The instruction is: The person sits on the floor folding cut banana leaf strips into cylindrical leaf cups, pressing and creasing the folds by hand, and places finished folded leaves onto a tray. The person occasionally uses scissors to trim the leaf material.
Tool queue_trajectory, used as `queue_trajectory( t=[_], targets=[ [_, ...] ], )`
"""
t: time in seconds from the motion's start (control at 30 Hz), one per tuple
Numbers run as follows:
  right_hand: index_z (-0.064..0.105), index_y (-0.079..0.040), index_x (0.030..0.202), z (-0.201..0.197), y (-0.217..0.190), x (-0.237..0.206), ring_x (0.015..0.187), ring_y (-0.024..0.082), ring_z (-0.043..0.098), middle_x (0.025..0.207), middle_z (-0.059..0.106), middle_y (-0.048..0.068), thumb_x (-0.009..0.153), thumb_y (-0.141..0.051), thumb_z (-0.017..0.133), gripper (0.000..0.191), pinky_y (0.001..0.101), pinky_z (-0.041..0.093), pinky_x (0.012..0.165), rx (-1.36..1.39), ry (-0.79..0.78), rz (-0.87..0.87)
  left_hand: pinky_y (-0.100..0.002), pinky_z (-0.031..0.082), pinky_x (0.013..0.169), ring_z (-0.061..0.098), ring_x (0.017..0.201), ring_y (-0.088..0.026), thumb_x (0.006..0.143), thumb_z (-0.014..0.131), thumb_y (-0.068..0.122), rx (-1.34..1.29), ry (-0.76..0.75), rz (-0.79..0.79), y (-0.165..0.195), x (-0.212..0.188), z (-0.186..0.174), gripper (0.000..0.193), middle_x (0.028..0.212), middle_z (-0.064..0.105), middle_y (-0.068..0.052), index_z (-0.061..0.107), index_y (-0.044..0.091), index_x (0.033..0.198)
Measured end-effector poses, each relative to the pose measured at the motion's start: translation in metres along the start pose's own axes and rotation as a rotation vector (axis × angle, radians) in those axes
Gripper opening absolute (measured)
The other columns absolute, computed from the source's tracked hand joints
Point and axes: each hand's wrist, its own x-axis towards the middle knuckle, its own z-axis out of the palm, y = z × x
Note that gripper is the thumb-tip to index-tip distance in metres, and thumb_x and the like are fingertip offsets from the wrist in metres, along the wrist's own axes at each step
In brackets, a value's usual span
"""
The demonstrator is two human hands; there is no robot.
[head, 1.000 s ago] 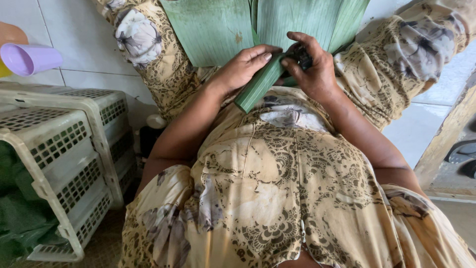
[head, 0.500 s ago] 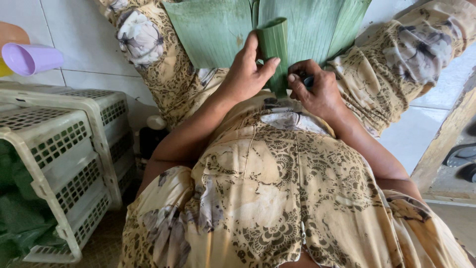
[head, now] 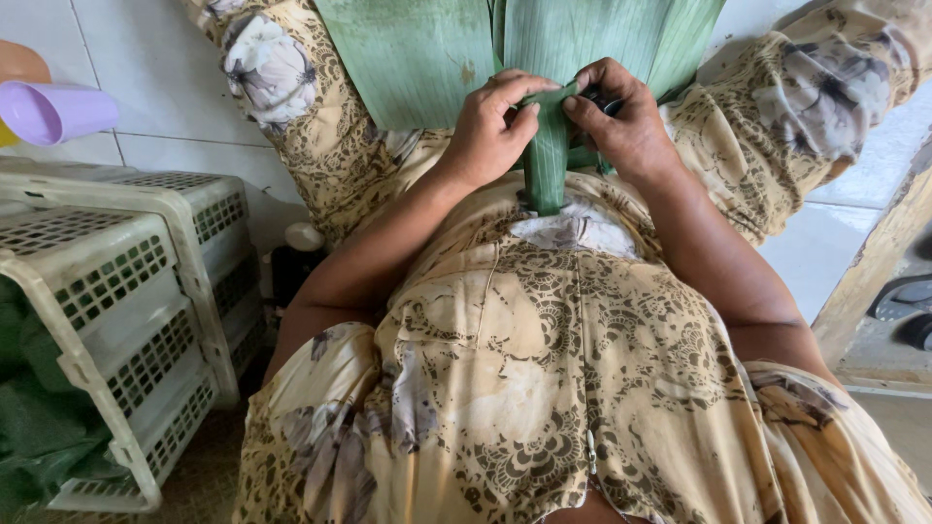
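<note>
A folded strip of green leaf [head: 547,155] stands upright over my lap, pinched at its top between both hands. My left hand [head: 488,126] grips its left side with thumb and fingers. My right hand [head: 621,116] holds the right side, and something small and dark shows inside its fingers. Broad green leaves [head: 427,53] lie spread across my knees beyond the hands. My patterned beige dress [head: 544,369] fills the lower view.
Two white slotted plastic crates [head: 136,320] stand at the left, green leaves [head: 34,437] inside the nearer one. A purple cup [head: 53,109] lies at the upper left on white tiles. A wooden post [head: 874,262] and dark sandals [head: 903,311] are at the right.
The folded leaf strip has turned from slanting to upright. Both hands have closed in on its top end.
</note>
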Motion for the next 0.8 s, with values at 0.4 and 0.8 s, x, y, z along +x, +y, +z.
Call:
queue_trajectory(
  t=[0.4,0.8],
  targets=[
    [0.055,0.006,0.144,0.015,0.034,-0.034,0.104,0.009,0.063,0.118,0.069,0.006,0.107,-0.006,0.069,0.041,0.0250,0.054,0.094,-0.401,0.196,-0.428,-0.043,0.054,0.083,0.067,0.097,-0.033,0.104,0.056,0.003,0.124,-0.062,0.064,0.011,-0.014,0.011,0.009,0.104,0.063,-0.013,0.054,0.006,0.112],
    [0.070,0.000,0.108,0.011,0.033,-0.027,0.097,0.016,0.063,0.107,0.068,0.008,0.104,-0.007,0.077,0.011,0.0289,0.052,0.088,-0.379,0.162,-0.406,-0.032,0.065,0.078,0.072,0.094,-0.028,0.101,0.068,0.011,-0.031,0.100,0.020,0.018,-0.006,0.014,0.022,0.109,0.059,-0.013,0.051,0.003,0.112]
  ],
)
